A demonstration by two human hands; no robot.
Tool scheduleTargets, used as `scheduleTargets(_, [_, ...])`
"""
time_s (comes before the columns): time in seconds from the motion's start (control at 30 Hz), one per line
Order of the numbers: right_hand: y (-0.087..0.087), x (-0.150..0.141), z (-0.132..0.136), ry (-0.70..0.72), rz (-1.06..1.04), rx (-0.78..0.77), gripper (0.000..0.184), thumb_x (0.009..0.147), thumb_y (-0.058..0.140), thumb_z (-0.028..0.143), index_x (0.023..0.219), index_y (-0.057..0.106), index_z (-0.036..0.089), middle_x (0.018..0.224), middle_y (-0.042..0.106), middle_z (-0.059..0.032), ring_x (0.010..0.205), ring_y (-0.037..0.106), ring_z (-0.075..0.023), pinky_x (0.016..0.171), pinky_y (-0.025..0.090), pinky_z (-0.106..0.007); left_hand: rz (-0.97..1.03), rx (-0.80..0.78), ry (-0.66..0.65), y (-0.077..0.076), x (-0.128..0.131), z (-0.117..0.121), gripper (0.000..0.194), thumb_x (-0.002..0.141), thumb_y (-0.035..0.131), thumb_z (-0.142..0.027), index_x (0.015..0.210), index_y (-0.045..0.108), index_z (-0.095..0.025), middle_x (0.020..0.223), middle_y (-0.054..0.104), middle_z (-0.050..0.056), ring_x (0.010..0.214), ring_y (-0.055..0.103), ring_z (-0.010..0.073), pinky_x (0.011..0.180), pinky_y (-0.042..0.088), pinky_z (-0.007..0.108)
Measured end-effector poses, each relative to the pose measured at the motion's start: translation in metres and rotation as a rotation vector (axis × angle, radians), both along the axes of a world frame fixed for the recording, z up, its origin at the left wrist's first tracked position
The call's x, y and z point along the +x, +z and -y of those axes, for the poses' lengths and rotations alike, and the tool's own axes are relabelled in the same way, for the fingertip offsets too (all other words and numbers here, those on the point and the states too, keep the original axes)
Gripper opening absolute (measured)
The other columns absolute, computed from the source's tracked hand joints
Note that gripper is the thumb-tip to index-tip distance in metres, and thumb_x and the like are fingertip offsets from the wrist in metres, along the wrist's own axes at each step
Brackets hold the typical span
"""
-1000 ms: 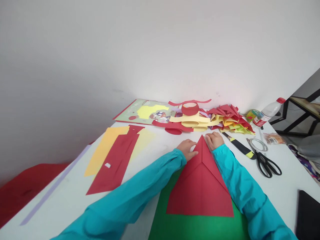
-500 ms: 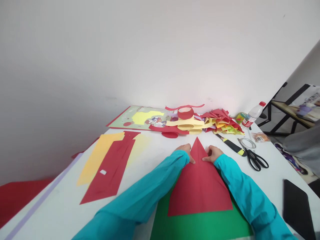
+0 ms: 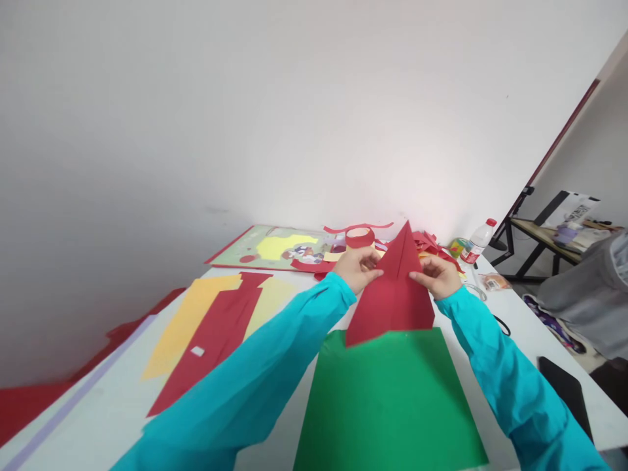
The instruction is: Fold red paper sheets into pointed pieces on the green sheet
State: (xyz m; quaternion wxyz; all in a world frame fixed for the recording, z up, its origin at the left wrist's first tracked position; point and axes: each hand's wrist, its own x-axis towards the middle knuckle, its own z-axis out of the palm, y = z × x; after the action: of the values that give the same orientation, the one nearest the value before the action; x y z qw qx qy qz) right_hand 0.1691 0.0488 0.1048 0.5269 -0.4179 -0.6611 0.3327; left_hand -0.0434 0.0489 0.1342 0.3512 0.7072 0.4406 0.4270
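Observation:
A sheet of red paper (image 3: 387,304), folded to a point at its far end, is held up off the table between my two hands. My left hand (image 3: 357,268) pinches its left edge with the thumb on the near face. On the opposite edge my right hand (image 3: 438,275) has the same kind of pinch. A crease runs down from the tip between the folded flaps. Beneath and nearer to me lies a green sheet (image 3: 387,399), flat on the white table. The paper's lower edge hangs over the green sheet's far edge.
Left are a red paper cutout (image 3: 210,353) and yellow paper (image 3: 184,327). Behind lie a picture board (image 3: 235,252), a red tape roll (image 3: 360,235) and red paper pieces (image 3: 426,242). Right are a bottle (image 3: 478,243), a black tablet-like slab (image 3: 564,392) and a person's grey clothing (image 3: 583,288).
Both hands have lifted the red paper off the green sheet and moved it away from me, its tip raised. More of the green sheet shows; the scissors are now mostly hidden.

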Motion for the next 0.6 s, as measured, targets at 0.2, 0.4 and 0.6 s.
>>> scheduleTargets(0.2, [0.031, -0.001, 0.047, -0.111, 0.392, 0.456, 0.025, 0.082, 0.056, 0.038, 0.096, 0.066, 0.020, 0.094, 0.070, -0.0073, 0.087, 0.064, -0.0187, 0.080, 0.052, -0.033, -0.165, 0.771, -0.126, 0.010, -0.015, 0.031, 0.015, 0.081, 0.045, -0.013, 0.076, 0.058, -0.017, 0.079, 0.064, 0.004, 0.078, 0.057, 0.0150, 0.073, 0.047, 0.028])
scheduleTargets(0.4, [-0.079, 0.009, 0.088, 0.122, 0.898, 0.672, 0.038, 0.092, 0.033, 0.027, 0.121, 0.056, 0.020, 0.120, 0.061, -0.0103, 0.120, 0.049, -0.0207, 0.097, 0.045, -0.040, -0.681, 1.024, -0.158, -0.095, -0.021, 0.070, 0.026, 0.086, 0.036, -0.012, 0.072, 0.057, -0.016, 0.075, 0.061, 0.008, 0.068, 0.053, 0.0161, 0.061, 0.045, 0.029])
scheduleTargets(0.6, [-0.137, 0.012, 0.115, 0.092, 0.994, 0.574, 0.037, 0.092, 0.034, 0.028, 0.119, 0.059, 0.022, 0.125, 0.057, -0.0094, 0.124, 0.045, -0.0213, 0.097, 0.045, -0.039, -0.789, 1.015, -0.097, -0.151, -0.021, 0.104, 0.021, 0.085, 0.042, -0.011, 0.085, 0.062, -0.012, 0.087, 0.065, 0.011, 0.080, 0.060, 0.0212, 0.068, 0.051, 0.035])
